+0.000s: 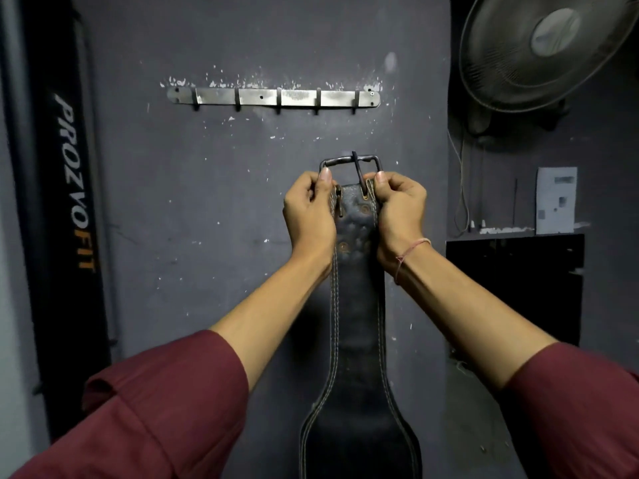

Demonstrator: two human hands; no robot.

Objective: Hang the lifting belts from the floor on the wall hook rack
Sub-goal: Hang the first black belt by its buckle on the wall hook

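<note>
Nearest the camera, two maroon cloth sleeves (166,409) were pushed back to the forearms, creased and matte, with a thin pinkish thread (411,252) looped round the right wrist. Between the arms hung the lifting belt (358,340), a strip of worn black leather with pale double stitching down both edges, broad and rounded low in the frame and narrowing toward its top, where rusty rivets dotted the cracked surface. The left hand (309,216) and the right hand (401,216) each pinched the narrow upper end from its own side, fingers curled tight and thumbs pressed up by the buckle (349,164), a dark rectangular metal frame with one prong across it. The belt was held upright in front of the wall (173,202), below the hook rack (273,97) and well apart from it. That wall was dull grey, chipped with white flecks, and the rack was a flat scuffed steel bar carrying five small dark hooks. A round wire-caged fan (549,46) sat at upper right
</note>
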